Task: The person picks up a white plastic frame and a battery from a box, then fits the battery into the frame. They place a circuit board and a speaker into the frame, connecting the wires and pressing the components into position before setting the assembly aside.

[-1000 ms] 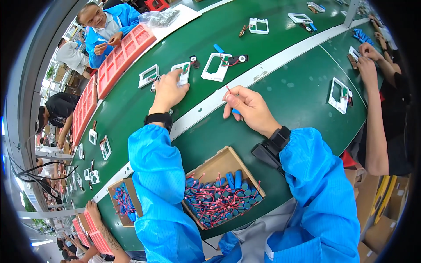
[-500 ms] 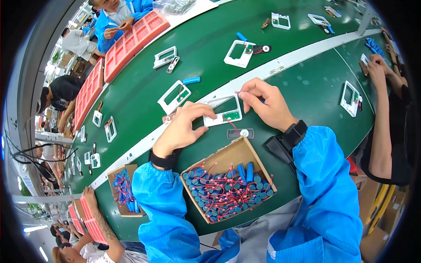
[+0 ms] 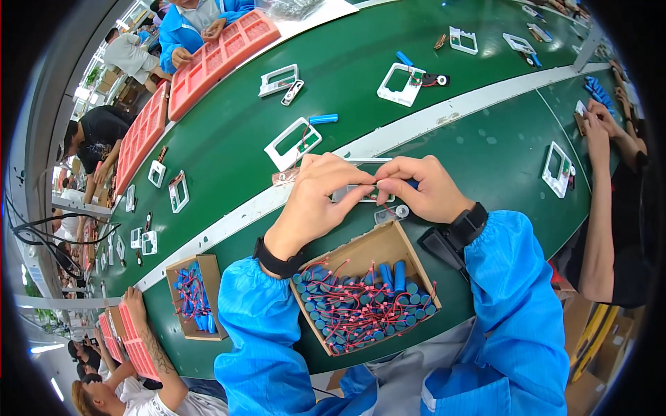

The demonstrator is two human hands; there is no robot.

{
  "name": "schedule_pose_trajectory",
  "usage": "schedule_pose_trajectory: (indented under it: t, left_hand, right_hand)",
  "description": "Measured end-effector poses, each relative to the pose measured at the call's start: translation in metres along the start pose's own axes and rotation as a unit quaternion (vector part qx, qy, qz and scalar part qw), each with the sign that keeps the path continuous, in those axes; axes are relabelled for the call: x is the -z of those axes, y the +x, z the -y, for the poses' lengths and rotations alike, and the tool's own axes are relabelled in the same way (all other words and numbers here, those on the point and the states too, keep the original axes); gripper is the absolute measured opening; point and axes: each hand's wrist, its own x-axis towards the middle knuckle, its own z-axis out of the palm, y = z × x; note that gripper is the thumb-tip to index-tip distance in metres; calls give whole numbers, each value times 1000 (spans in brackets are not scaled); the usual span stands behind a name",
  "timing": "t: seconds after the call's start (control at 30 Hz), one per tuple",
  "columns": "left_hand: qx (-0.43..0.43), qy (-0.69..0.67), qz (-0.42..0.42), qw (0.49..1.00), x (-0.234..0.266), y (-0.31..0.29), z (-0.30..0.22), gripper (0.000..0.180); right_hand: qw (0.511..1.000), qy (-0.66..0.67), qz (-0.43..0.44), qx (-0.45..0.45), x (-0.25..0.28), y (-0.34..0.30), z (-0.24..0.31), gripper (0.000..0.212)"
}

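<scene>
My left hand and my right hand meet fingertip to fingertip above a white plastic frame with a green circuit board. Each hand is closed in a pinch, and the small piece between the left fingertips is hidden. A blue battery shows partly beneath my right fingers. From under the fingertips a red wire runs down toward a small speaker in a grey holder. Just nearer to me stands a cardboard box of blue batteries with red wires and pink connectors.
A smaller cardboard box of batteries stands left. Beyond the white rail are more white frames, with another blue battery. Pink trays line the far edge. A co-worker's arm is at right.
My right hand has moved down and inward to meet my left fingertips. My left hand has shifted right and closed into a pinch, now covering much of the white frame.
</scene>
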Motion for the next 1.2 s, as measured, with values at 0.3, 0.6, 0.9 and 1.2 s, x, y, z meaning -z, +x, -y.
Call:
schedule_pose_trajectory:
  t: [0.3,0.6,0.9,1.2]
  left_hand:
    - [48,3,-28,998,-6,4,-1,9]
    - [32,-11,-29,999,-8,3,-4,9]
    - [-15,-35,-16,999,-11,2,5,7]
    - [-47,-44,-34,997,-18,-1,11,17]
  right_hand:
    - [998,-67,-6,18,12,-1,7,16]
    - [998,60,-4,-2,15,-4,-2,15]
    - [995,92,10,-47,11,-1,-1,12]
    - [988,117,45,-96,11,0,-5,15]
